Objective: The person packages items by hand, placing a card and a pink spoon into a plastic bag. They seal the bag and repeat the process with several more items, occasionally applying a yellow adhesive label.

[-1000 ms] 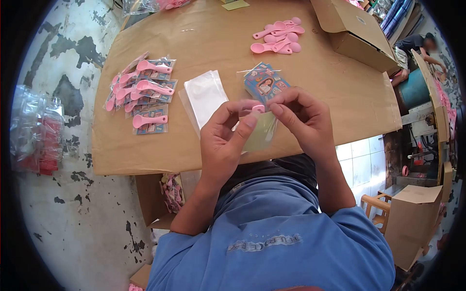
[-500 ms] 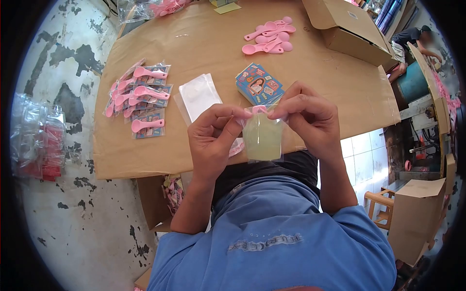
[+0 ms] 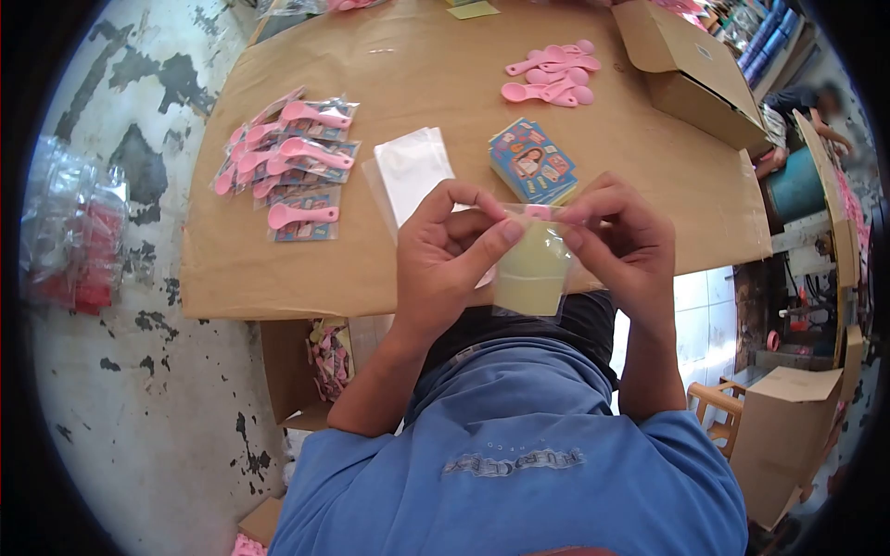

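Between my hands, near the table's front edge, hangs a clear plastic bag (image 3: 533,278) with a pale yellow-green card inside and a bit of pink at its top. My left hand (image 3: 454,246) pinches the bag's upper left corner. At the upper right corner my right hand (image 3: 626,241) grips it with fingers closed. Just beyond lies a stack of blue illustrated cards (image 3: 530,159). White and clear bags (image 3: 408,171) lie flat behind my left hand.
Packed pink spoons (image 3: 301,153) are piled at the table's left. Loose pink spoons (image 3: 553,74) lie at the back, near an open cardboard box (image 3: 691,79). A co-worker (image 3: 797,102) is at the far right. Another box (image 3: 788,435) stands on the floor.
The view has shifted, so the table's things appear farther right. My left thumb has moved onto the bag's top edge; both hands still hold the bag.
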Tool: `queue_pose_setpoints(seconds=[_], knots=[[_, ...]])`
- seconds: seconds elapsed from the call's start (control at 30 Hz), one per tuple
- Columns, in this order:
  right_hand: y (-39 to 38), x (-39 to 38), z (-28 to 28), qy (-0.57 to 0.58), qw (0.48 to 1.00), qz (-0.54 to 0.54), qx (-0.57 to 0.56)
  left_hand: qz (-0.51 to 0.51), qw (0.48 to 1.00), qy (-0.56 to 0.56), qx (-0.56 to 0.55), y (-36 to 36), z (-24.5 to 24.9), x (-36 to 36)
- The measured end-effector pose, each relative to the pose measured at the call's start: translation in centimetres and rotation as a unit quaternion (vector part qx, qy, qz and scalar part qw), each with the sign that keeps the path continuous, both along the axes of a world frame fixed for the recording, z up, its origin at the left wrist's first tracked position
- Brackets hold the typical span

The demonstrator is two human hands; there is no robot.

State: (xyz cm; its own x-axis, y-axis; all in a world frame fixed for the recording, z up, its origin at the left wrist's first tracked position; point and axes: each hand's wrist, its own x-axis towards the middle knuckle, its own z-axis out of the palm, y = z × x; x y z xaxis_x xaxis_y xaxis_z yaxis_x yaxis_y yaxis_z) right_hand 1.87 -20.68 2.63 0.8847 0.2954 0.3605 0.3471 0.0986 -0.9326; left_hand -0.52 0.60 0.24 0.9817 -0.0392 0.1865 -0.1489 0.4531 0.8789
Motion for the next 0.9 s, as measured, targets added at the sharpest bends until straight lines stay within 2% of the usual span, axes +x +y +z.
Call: queue_pose_setpoints(seconds=[0.1, 0.17, 0.3, 0.43, 0.47, 0.57, 0.6, 0.67, 0.73, 0.77, 0.8, 0.87, 0.9], knots=[[1.1, -0.6, 0.8, 0.024, 0.998, -0.052, 0.023, -0.001, 1.0, -0.009, -0.027, 0.4, 0.0, 0.1], [1.3, -0.7, 1.1, 0.03, 0.998, -0.047, 0.017, -0.009, 1.0, -0.012, -0.025, 1.0, 0.2, -0.1], [2.0, -1.1, 1.1, 0.025, 0.998, -0.053, 0.026, -0.064, 0.993, 0.004, -0.097, 1.7, 1.4, -0.5], [3.1, -1.3, 1.7, 0.011, 0.998, -0.06, 0.014, -0.151, 0.987, 0.011, 0.052, 3.6, 1.6, -0.6], [3.3, -1.3, 1.8, 0.008, 0.998, -0.061, 0.007, -0.146, 0.989, 0.022, 0.032, 3.7, 1.4, -0.7], [4.3, -1.3, 2.2, -0.007, 0.999, -0.045, -0.012, -0.141, 0.987, 0.01, 0.076, 5.4, 1.8, -1.0], [4.4, -1.2, 2.3, -0.015, 0.997, -0.064, -0.036, -0.111, 0.987, 0.0, 0.115, 6.1, 2.2, -1.6], [3.9, -0.9, 2.3, -0.03, 0.989, -0.114, -0.089, 0.014, 0.961, -0.119, 0.249, 8.0, 2.7, -2.3], [1.9, 1.4, 1.5, -0.058, 0.981, -0.163, -0.087, 0.196, 0.902, -0.22, 0.316, 10.5, 2.7, -2.7], [0.5, 2.9, 0.8, -0.073, 0.976, -0.185, -0.085, 0.262, 0.866, -0.292, 0.31, 12.5, 2.2, -1.9], [-0.9, 4.2, 0.1, -0.069, 0.964, -0.221, -0.131, 0.327, 0.837, -0.271, 0.347, 14.2, 2.8, -2.6], [-3.7, 6.7, -1.6, -0.058, 0.931, -0.286, -0.218, 0.377, 0.75, -0.245, 0.485, 18.7, 3.0, -2.4], [-4.8, 7.6, -2.5, -0.039, 0.918, -0.304, -0.253, 0.358, 0.736, -0.21, 0.534, 20.3, 2.8, -2.5]])
